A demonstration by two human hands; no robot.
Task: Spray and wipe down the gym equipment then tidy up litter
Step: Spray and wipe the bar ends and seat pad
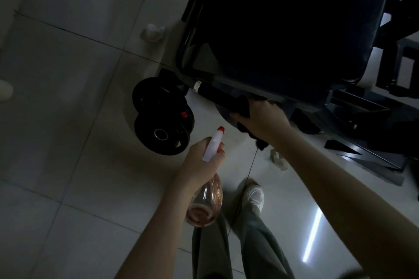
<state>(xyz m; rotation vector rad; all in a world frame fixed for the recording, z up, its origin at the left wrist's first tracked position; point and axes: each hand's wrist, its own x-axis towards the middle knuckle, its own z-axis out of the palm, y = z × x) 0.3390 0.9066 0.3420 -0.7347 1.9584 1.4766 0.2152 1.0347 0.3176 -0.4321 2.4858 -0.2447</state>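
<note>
- Two hands in use, one tool each: left hand [204,161] holds the bottle [205,201], right hand [265,118] holds a dark cloth [242,106]
- Left fingers are curled round the bottle neck, just under the white spray head
- Red nozzle points far and right, toward the bar [210,92]; judged to be kept aimed so the next spray needs no regrip
- Whether a finger rests on the trigger: cannot tell
- Bottle is tilted with its base toward the camera, held near the legs and clear of the wiping arm
- Right fingers are closed over the cloth, pressing it onto the bar at the near edge of the bench [283,18]
- Cloth is bunched in the palm with a tail hanging below the wrist; the bunching likely gives a thick pad to drag along the tube
- Step judged: wiping the frame, litter not yet collected
- Litter 1: paper wad [152,32] on the floor [68,97], far, left of the bench, well apart from both hands
- Litter 2: a second wad [277,157] on the floor, near, just under the right forearm; the easier first pick once a hand is free
- Plates [162,118] are stacked just left of the bar end, between the two wads
- Light is dim; the bench pad is too dark to judge wet or dry
</note>
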